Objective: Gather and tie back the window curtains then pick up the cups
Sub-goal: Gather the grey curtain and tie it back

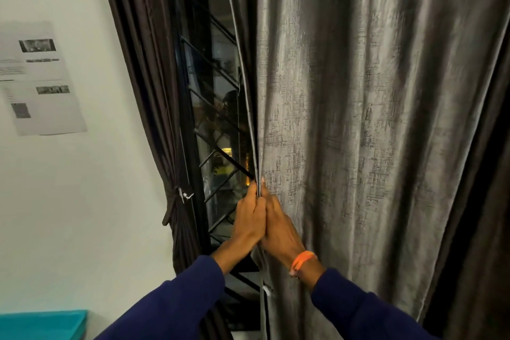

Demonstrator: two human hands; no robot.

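Before a barred window, both hands' grip pinches the textured grey curtain's hemmed edge.

Left hand: on the edge of the right curtain, touching my right hand.
Window grille: behind, between the two curtains.
Left curtain: tied, beside the wall.
Paper: on the wall, far left.

A printed white paper sheet with small dark pictures hangs on the plain white wall. A turquoise flat-topped box sits lower left.
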